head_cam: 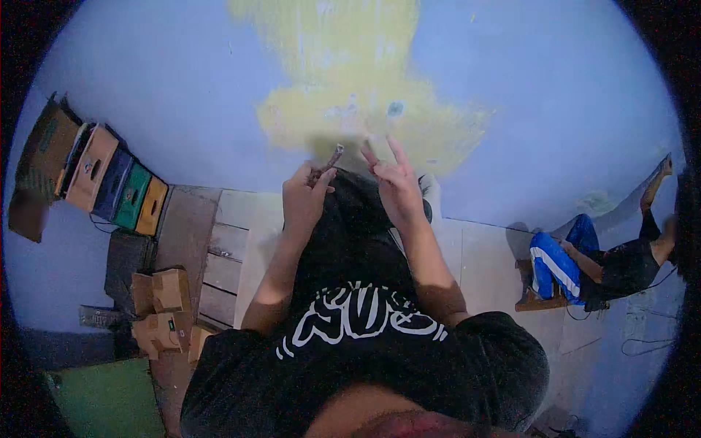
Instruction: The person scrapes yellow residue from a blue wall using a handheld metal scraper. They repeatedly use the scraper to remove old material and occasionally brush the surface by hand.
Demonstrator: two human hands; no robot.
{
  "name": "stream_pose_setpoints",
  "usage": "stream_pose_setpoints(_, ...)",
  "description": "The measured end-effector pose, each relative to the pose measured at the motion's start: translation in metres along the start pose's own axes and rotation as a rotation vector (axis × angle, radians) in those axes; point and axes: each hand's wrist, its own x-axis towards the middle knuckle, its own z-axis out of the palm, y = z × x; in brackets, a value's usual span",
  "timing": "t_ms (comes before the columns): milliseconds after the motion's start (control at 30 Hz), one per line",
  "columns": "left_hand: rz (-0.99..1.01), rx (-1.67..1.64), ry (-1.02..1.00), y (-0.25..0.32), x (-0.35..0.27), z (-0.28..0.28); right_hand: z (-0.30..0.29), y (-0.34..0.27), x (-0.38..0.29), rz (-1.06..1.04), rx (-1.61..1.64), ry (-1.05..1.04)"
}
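Note:
My left hand [304, 197] is closed around a short, dark brown rod-like thing [335, 156]. Its pale tip sticks up past my thumb, and I cannot tell what it is. To its right, my right hand [398, 186] is raised with the index and middle fingers apart; I see nothing held in it. Both hands are in front of a blue wall [520, 109], close to a yellow painted patch [350, 55] with streaky edges. A small grey-green spot [395, 108] marks the patch above my right fingertips.
On the left stand a drawer unit with coloured fronts [128, 194], cardboard boxes [164, 312] and a green panel [107, 397]. Wooden boards [222, 268] lie on the floor beside pale tiles [476, 252]. Far right, a person [624, 263] sits on a low wooden seat [539, 302], one arm raised towards the wall.

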Motion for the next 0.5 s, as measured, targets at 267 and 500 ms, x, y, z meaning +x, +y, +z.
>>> stream_pose_setpoints(267,-0.057,-0.013,0.080,-0.005,-0.012,-0.029,0.037,0.028,0.011,0.078,-0.184,0.080)
stream_pose_setpoints(500,-0.057,0.048,0.044,-0.002,-0.020,-0.036,0.044,0.016,-0.014,0.228,-0.024,0.042)
